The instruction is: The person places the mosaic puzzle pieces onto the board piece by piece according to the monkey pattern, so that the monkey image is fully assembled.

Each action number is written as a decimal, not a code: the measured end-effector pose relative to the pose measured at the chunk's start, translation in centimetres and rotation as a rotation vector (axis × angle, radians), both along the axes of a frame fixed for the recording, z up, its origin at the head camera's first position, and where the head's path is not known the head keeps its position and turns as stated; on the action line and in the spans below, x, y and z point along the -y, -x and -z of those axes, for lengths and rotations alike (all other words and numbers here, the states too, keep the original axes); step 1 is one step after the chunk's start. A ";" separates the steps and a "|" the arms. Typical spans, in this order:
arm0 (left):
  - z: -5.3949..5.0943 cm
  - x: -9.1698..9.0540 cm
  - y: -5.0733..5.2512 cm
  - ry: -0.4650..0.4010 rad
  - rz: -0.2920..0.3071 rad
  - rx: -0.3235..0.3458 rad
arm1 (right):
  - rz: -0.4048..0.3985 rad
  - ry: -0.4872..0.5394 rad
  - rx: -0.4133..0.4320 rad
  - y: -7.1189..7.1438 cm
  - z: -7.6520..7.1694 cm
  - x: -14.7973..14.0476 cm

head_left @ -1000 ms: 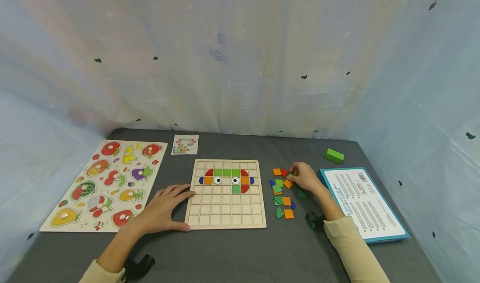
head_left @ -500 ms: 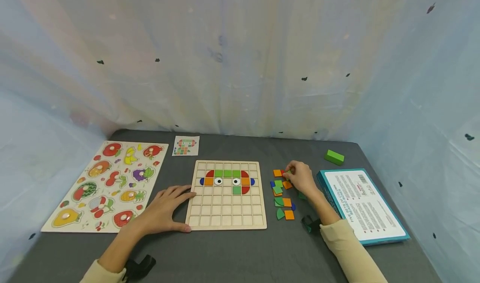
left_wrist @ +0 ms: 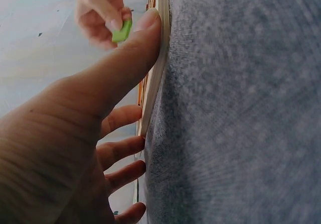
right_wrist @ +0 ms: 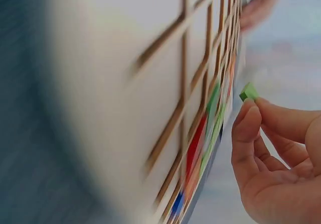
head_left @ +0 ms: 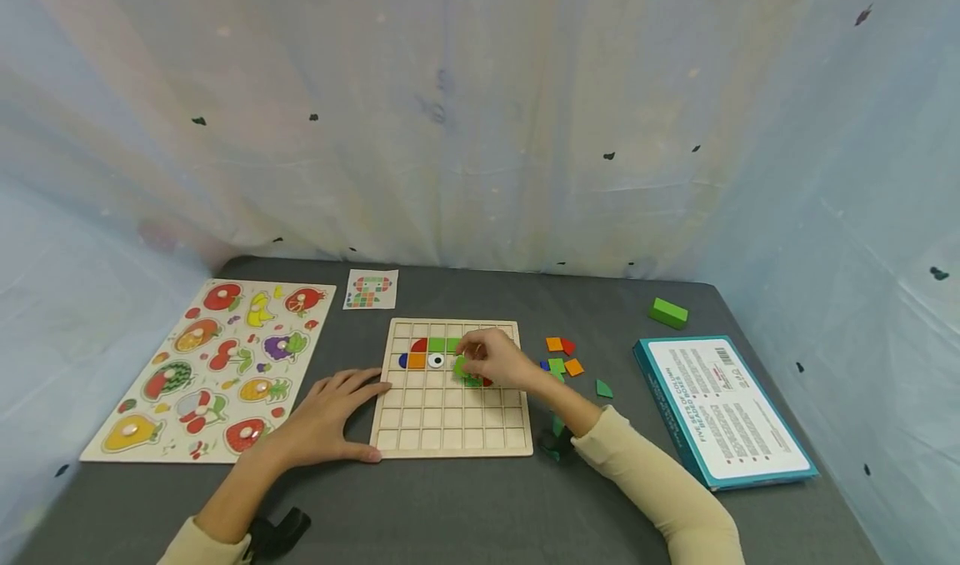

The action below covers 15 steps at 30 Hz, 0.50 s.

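Between thumb and fingertips, my right hand (head_left: 498, 358) pinches a small light green tile (right_wrist: 248, 91), held just above the wooden grid board (head_left: 450, 423). Red, orange, green and blue pieces and a white eye piece (head_left: 436, 361) fill some of the board's upper cells. My right hand covers part of that pattern in the head view. Along the board's left edge rests my left hand (head_left: 330, 415), fingers spread, with the thumb at the near corner. The left wrist view shows its thumb (left_wrist: 135, 43) and fingertips touching the board's side.
Loose coloured tiles, including an orange square (head_left: 573, 367), lie right of the board, partly hidden by my right arm. Farther right are a blue-edged box (head_left: 731, 407) and a green block (head_left: 668, 312). A fruit puzzle (head_left: 240, 332) lies left; a pattern card (head_left: 370, 290) lies behind the board.
My right hand has moved left from the loose tiles to over the board, carrying the light green tile. The left hand has stayed at the board's edge.
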<state>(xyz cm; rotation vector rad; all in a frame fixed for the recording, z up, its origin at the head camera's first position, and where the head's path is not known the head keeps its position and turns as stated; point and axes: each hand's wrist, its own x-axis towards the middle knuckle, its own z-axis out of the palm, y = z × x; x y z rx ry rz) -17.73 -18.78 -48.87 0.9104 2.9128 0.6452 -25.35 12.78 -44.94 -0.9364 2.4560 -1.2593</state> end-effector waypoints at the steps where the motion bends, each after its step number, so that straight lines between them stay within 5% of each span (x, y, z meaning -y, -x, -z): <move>1: 0.0 0.0 0.0 0.001 0.000 -0.004 | -0.015 -0.012 0.009 0.0 0.0 0.9; 8: 0.2 0.0 0.0 -0.006 0.014 -0.022 | -0.026 -0.102 -0.002 -0.1 0.6 4.4; 15: 0.1 0.1 0.0 -0.002 0.005 -0.016 | -0.019 -0.210 -0.232 -0.9 -0.5 4.0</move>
